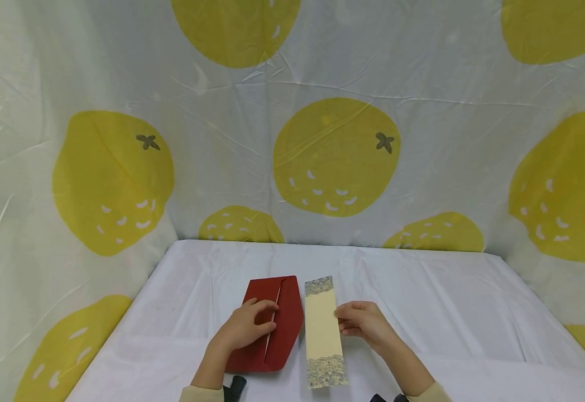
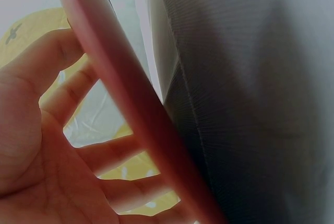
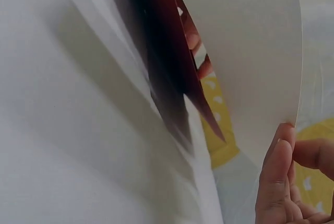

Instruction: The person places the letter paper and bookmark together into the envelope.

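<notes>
Near the front edge of the tabletop (image 1: 423, 290) lie one red envelope (image 1: 284, 312) and, just beside it on the right, one cream card (image 1: 322, 329). The left hand (image 1: 244, 326) grasps the envelope with fingers curled over its open flap edge, while the right hand (image 1: 365, 322) pinches the card's right edge. The card's leading corner could catch on the flap and bend or crease if the opening sags.

right hand (image 3: 284, 182): fingertips touch lower edge of cream card (image 3: 245, 51) | card: raised off white tablecloth (image 3: 62, 145), tilted | red envelope (image 3: 167, 51): just beyond card, edge-on | second hand's fingers (image 3: 195, 41): partly visible behind envelope
</notes>
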Available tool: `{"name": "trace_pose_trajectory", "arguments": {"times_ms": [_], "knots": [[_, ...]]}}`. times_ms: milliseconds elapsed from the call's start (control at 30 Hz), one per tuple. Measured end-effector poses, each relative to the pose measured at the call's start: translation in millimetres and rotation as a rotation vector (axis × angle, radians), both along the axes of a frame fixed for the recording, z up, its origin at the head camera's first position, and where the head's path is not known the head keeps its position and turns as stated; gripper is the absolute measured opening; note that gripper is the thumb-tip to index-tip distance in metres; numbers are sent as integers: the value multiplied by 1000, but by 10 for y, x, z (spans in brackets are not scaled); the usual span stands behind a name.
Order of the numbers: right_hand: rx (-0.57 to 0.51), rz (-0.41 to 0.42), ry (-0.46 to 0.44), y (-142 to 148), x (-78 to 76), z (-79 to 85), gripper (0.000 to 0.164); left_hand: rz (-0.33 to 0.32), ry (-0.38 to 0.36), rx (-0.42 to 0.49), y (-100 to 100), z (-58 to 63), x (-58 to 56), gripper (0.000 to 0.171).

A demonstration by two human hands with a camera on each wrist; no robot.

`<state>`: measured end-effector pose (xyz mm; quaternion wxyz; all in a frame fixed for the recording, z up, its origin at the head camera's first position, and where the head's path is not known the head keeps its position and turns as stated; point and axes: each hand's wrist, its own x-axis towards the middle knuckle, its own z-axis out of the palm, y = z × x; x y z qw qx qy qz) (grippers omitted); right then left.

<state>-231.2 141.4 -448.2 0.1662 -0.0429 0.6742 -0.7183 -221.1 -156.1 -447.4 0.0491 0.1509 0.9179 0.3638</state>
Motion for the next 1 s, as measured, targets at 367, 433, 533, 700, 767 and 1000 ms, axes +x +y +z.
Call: {"name": "trace_pose_trajectory", "arguments": {"times_ms": [367,433,533,700,767,1000], "knots": [[-36,-19,-7,-244,-98,-28,17,-4,18,-8,-3,-25,-12,30],[-41,-37,-10,-307,-110,-31,19,-5,21,-6,0,-17,-11,29],[-48,-58,-18,-402,-128,-49,19,-8,26,-2,-2,-19,-10,29],[-36,-97,-29,-525,-156,-89,19,-8,26,1,-3,-23,1,28],[-19,-119,-34,-565,-167,-97,20,-6,20,1,-2,-27,2,28],[88,-178,-5,-671,-198,-73,17,6,8,2,-2,-28,-19,28]]}}
